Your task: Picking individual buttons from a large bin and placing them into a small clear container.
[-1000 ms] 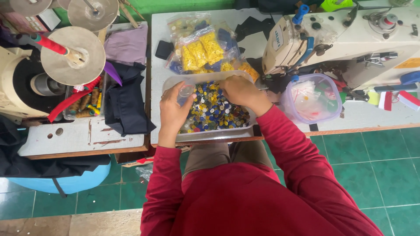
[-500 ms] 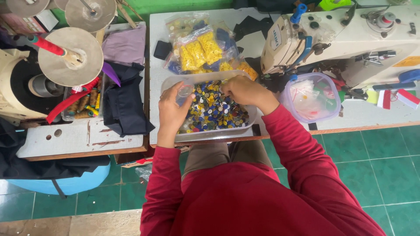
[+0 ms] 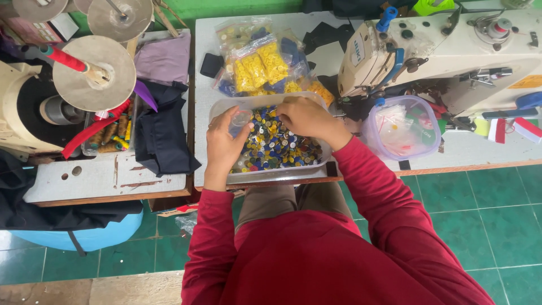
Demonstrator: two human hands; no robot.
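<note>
Below both hands, left hand [image 3: 224, 141], right hand [image 3: 305, 117], button tray [image 3: 282, 171]

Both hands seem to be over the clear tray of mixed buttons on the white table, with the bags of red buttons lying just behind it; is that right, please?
Not quite: the bagged buttons are yellow. The head view shows both the left hand and right hand over the clear tray on the white table.

Hands shift slightly over the button tray

The right hand [image 3: 305, 117] sits a little further left over the mixed buttons [image 3: 279, 148] than a second ago, fingers dipped at the tray's far edge. The left hand [image 3: 224, 142] lifts its small clear bag [image 3: 241, 120] slightly higher, closer to the right hand.
</note>
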